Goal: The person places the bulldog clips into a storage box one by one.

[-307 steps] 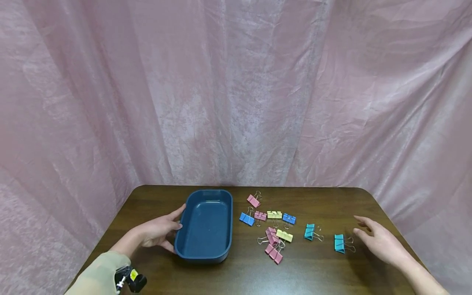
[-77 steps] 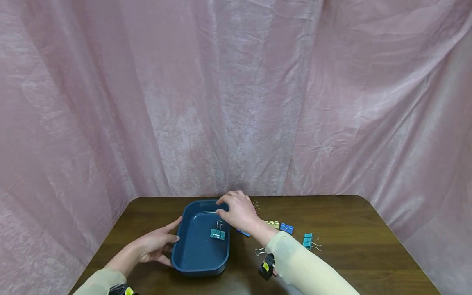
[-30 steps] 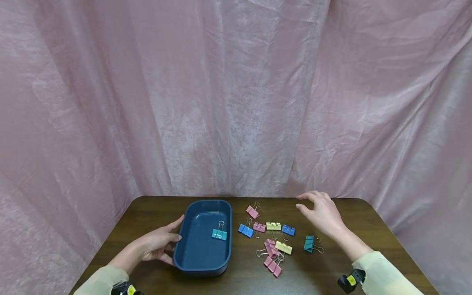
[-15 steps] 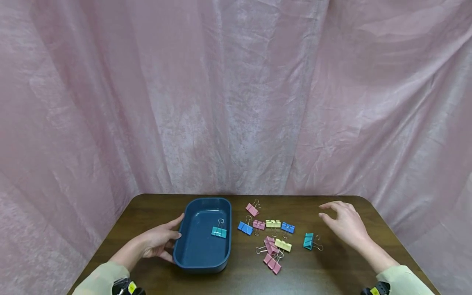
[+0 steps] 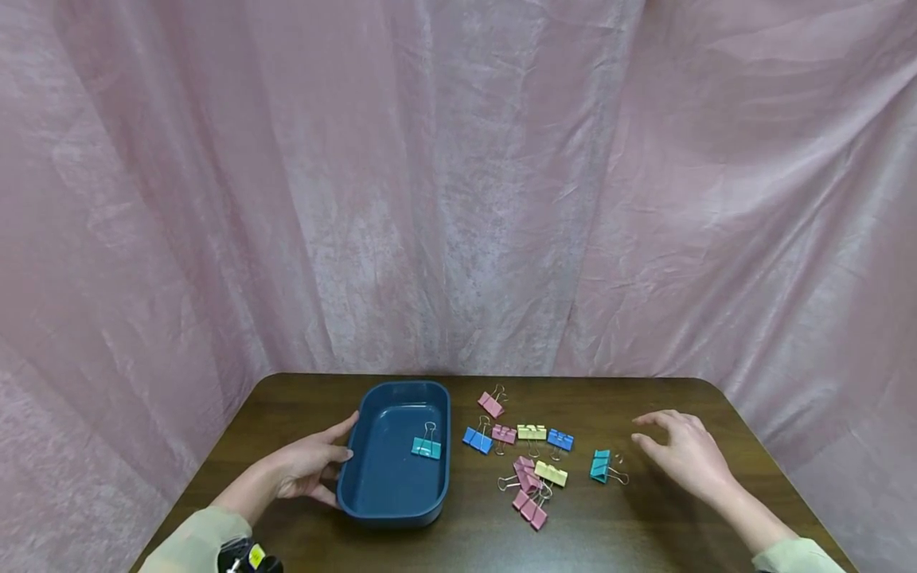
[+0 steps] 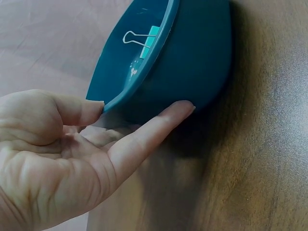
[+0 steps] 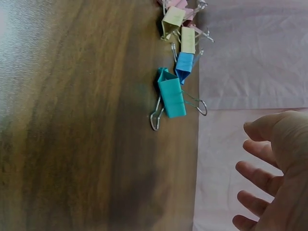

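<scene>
Right hand (image 5: 684,454) now sits further right and closer to the person than it does a second ago, when it's up by the table's far edge. Teal metal binder clip number one (image 5: 426,448) stays put inside the dark blue rounded rectangular tray (image 5: 394,489), near its right wall.

Pose-wise, the right arm comes in from the lower right, palm side facing left, thumb and fingers apart and loosely bent. It's just right of the second teal metal binder clip (image 5: 600,465), not touching it. Left hand (image 5: 308,469) reaches in from the other side, fingers spread and touching the tray's left side, more laid against it than clamped. Can't tell if the thumb tip goes over the rim.

Between tray and teal clip on the brown wood-look table (image 5: 616,529) there are four pink clips (image 5: 530,511), two pale yellow ones (image 5: 551,474) and two blue ones (image 5: 560,440).

Left wrist cam shows stuff the head cam hides: one straight finger lying along the tray's outer wall, low down. Right wrist cam gives you all five separate fingertips, plus the table's teal clip with its wire handles splayed to both sides. Only the head cam gets both hands and the whole spread.
</scene>
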Demonstrator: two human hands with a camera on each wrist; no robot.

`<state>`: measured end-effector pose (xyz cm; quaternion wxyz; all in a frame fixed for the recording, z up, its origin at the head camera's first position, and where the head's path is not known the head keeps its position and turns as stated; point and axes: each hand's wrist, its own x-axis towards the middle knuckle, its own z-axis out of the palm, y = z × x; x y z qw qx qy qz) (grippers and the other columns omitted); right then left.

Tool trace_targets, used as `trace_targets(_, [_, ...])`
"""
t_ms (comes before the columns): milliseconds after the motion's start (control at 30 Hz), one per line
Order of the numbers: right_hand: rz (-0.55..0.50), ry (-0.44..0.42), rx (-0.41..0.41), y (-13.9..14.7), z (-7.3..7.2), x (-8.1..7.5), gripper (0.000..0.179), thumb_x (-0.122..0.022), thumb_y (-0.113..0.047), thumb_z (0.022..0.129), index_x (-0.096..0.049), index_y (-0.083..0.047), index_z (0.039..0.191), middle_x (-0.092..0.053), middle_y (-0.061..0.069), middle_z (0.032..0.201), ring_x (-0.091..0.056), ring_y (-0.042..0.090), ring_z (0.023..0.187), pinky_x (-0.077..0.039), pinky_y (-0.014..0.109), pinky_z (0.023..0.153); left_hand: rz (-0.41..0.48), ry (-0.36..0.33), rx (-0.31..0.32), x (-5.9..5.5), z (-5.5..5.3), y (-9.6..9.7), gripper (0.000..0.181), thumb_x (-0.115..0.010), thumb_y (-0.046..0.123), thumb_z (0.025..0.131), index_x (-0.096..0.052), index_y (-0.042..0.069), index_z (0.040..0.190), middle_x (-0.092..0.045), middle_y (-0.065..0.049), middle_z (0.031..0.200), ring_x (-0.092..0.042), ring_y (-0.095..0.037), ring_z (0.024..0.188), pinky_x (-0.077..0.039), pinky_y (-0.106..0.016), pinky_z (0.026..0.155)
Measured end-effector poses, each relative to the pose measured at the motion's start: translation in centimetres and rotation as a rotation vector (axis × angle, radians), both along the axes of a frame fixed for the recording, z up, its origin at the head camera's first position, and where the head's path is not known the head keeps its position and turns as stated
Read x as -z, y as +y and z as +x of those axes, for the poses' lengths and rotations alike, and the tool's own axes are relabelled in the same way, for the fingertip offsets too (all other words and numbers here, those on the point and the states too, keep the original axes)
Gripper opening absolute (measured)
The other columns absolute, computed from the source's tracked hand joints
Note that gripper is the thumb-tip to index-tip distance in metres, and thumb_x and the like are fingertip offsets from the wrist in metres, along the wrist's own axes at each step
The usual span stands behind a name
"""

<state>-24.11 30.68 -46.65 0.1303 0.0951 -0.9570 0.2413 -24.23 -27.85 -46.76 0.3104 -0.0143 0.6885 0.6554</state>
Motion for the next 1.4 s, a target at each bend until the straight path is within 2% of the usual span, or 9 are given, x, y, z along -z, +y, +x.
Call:
trace_targets(300, [-0.012, -0.022, -0.001, 0.2, 0.3, 0.6, 0.031, -0.073, -0.035, 0.095, -0.075, -0.012, 0.116, -0.066, 0.018, 0.127, -0.051, 0.050, 0.120, -0.042, 0.066, 0.093, 0.003, 0.000, 0.002, -0.1, -0.2, 0.0, 0.075, -0.042, 0.007, 0.108, 0.004, 0.021, 0.166, -0.033, -0.042, 0.148, -0.057, -0.052, 0.120, -0.055, -0.067, 0.079])
trace_targets(500, [-0.027, -0.036, -0.009, 0.1, 0.4, 0.7, 0.026, -0.071, -0.035, 0.096, -0.077, -0.013, 0.108, -0.069, 0.015, 0.121, -0.054, 0.050, 0.117, -0.043, 0.065, 0.093, 0.012, -0.004, 0.000, 0.0, -0.1, 0.0, 0.076, -0.042, 0.007, 0.108, 0.004, 0.022, 0.166, -0.036, -0.040, 0.146, -0.057, -0.051, 0.120, -0.055, -0.066, 0.079])
trace_targets(1067, [-0.053, -0.128, 0.015, -0.1, 0.9, 0.8, 0.027, -0.069, -0.039, 0.098, -0.076, -0.014, 0.107, -0.068, 0.018, 0.123, -0.052, 0.050, 0.119, -0.044, 0.066, 0.091, 0.004, -0.003, -0.013, 0.2, 0.0, 0.0, 0.075, -0.042, 0.007, 0.108, 0.004, 0.023, 0.166, -0.033, -0.041, 0.148, -0.057, -0.051, 0.120, -0.056, -0.066, 0.079])
trace_targets(1400, [-0.061, -0.129, 0.021, -0.2, 1.0, 1.2, 0.030, -0.069, -0.042, 0.097, -0.076, -0.015, 0.107, -0.068, 0.018, 0.123, -0.052, 0.049, 0.120, -0.043, 0.065, 0.093, -0.008, -0.004, -0.020, 0.1, 0.1, 0.1, 0.074, -0.041, 0.007, 0.108, 0.003, 0.022, 0.166, -0.029, -0.043, 0.150, -0.057, -0.052, 0.120, -0.056, -0.066, 0.078])
